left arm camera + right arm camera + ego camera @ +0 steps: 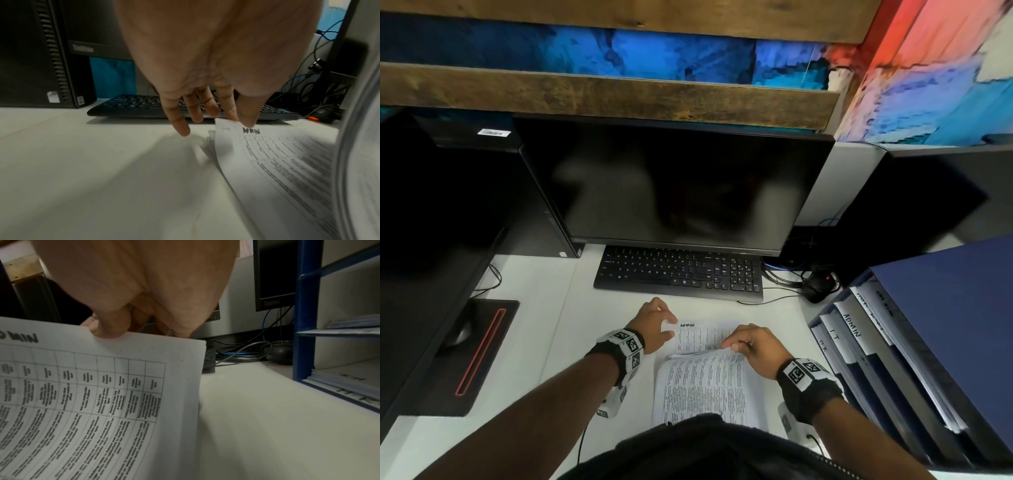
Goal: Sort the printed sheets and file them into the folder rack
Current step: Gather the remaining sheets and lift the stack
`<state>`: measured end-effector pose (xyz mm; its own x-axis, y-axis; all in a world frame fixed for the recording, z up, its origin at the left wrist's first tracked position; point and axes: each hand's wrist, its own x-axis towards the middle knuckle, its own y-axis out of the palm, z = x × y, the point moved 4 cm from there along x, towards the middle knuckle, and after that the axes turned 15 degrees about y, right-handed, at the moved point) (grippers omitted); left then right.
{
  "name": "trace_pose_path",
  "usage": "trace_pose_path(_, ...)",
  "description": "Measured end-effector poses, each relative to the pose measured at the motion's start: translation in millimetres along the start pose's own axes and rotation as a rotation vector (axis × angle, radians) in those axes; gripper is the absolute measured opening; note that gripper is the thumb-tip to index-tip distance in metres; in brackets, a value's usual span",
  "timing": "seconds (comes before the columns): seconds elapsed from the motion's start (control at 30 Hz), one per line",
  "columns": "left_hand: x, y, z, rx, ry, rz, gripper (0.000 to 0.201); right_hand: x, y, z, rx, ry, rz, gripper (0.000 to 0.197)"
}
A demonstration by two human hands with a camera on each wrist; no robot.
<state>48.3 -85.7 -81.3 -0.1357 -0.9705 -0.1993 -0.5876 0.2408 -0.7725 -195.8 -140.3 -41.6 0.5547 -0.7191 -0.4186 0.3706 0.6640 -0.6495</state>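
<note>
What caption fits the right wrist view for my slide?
Right hand holds a white printed table sheet beside the blue folder rack.

bare desk (544,329) left; keyboard (678,272) ahead, folder rack (893,346) right.

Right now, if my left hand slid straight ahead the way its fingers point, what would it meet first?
Probably the black keyboard: the left hand points at its front edge, with only bare desk between. In the wrist view the fingers tilt down, so the desk could come first.
</note>
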Motion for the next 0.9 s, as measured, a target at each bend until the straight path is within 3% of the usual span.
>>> trace_pose_path(0.07,-1,-5,-8,-0.035,0.045,-0.018,0.008,0,0,0,-0.004,-0.027,-0.011,0.027)
trace_pose_path(0.23,-8,-11,-23,-0.240,0.086,0.075,0.012,0,-1,3,-0.051,-0.057,-0.039,0.043)
trace_pose_path(0.43,-15,-20,-26,-0.394,0.055,0.077,0.014,0,1,5,0.018,0.013,0.063,0.029)
trace_pose_path(0.53,-16,-18,-24,-0.474,0.002,0.043,0.028,0,0,4,0.022,0.044,0.066,0.026)
trace_pose_path(0.6,-13,-19,-14,-0.326,-0.027,-0.025,0.029,0,-2,4,0.042,0.050,0.042,0.026)
trace_pose_path(0.7,-9,-10,-6,-0.080,-0.084,0.053,0.042,0,-4,2,0.067,0.040,-0.003,0.029)
trace_pose_path(0.8,-7,3,-5,-0.105,-0.111,0.132,0.055,-1,-3,-2,0.042,0.066,-0.026,0.024)
trace_pose_path(0.9,-4,7,-4,-0.066,-0.034,0.094,0.054,-3,-2,1,0.027,0.041,-0.017,0.027)
